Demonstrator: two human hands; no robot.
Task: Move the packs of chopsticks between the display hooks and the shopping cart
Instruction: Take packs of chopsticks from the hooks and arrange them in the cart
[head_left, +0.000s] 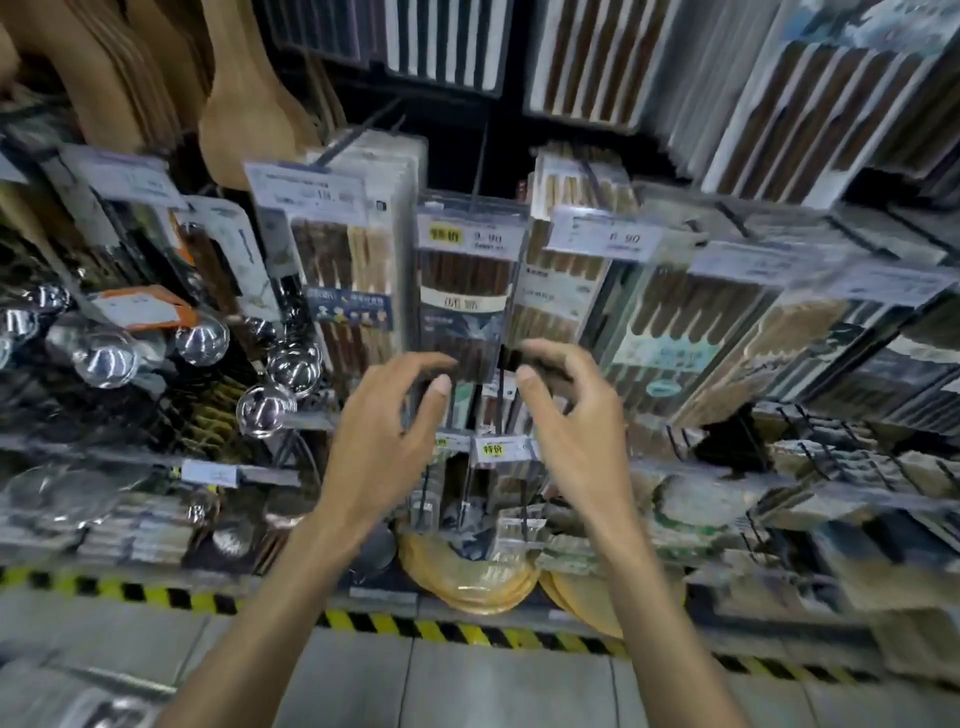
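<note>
Mid-frame, the grip of our left hand gapes empty beside the dark chopstick pack; whether our right hand pinches it, we cannot tell.

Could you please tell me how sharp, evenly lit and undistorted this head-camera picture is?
Head view: blur smears the outer shelves, while the 9.90 price tag and the left hand and right hand are fairly sharp; head view: bright glare spots sit on the steel ladles; head view: wide-angle distortion bows the hazard stripe and fans the chopstick packs outward.
</note>
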